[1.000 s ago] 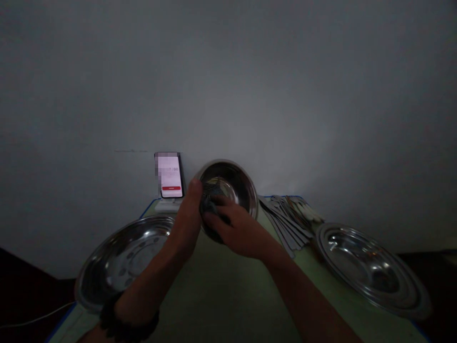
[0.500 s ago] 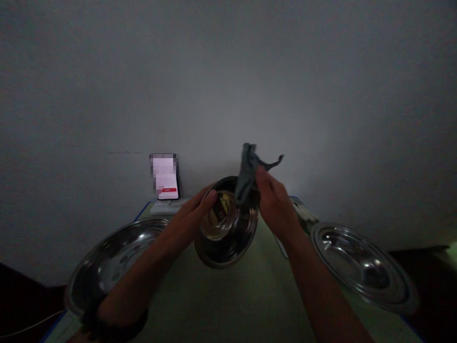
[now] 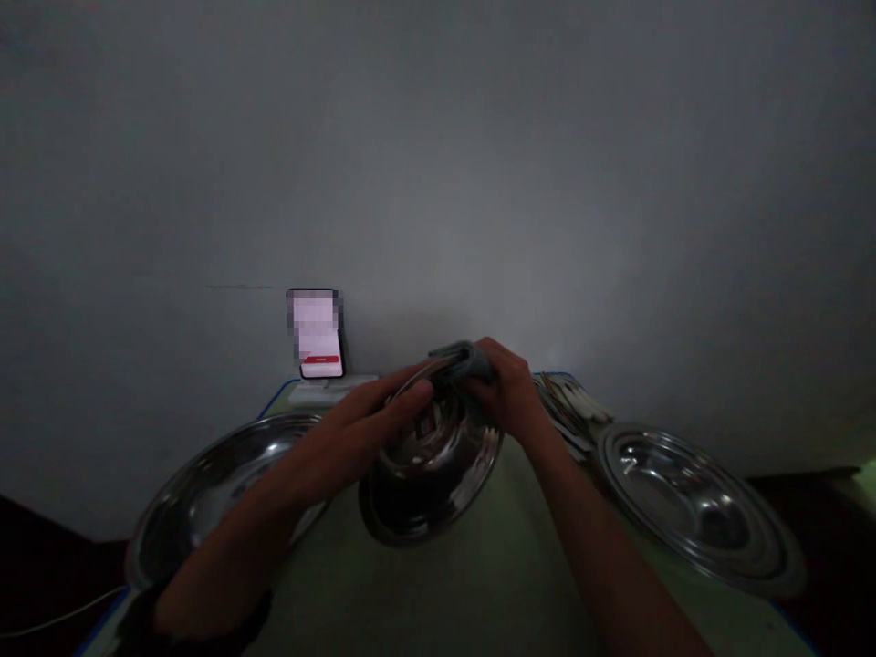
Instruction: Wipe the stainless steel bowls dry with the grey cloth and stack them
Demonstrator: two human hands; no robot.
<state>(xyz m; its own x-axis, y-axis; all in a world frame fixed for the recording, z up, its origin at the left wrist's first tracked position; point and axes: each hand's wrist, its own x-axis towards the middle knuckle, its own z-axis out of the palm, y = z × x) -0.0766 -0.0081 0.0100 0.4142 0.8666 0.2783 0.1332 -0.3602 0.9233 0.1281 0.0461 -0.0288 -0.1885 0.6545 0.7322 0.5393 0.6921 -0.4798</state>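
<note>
A shiny metal bowl [image 3: 438, 484] is held tilted above the table, its inside facing me. My left hand [image 3: 383, 415] grips its left rim, thumb on the inside and fingers behind. My right hand [image 3: 503, 383] is closed on a grey cloth [image 3: 469, 359], which is folded over the bowl's upper right rim. Some of the right fingers are hidden by the cloth and the bowl. A small dark and red label or reflection shows inside the bowl; I cannot tell which.
A large metal basin [image 3: 198, 484] stands at the left. At the right lie stacked metal basins or plates [image 3: 684, 506], with several utensils [image 3: 571, 406] behind them. A lit phone [image 3: 318, 333] leans on a white stand [image 3: 325, 391] by the grey wall. The green table [image 3: 438, 602] has blue edges.
My right hand has brought the cloth down from above the bowl onto its rim. The bowl has tilted and shifted slightly lower.
</note>
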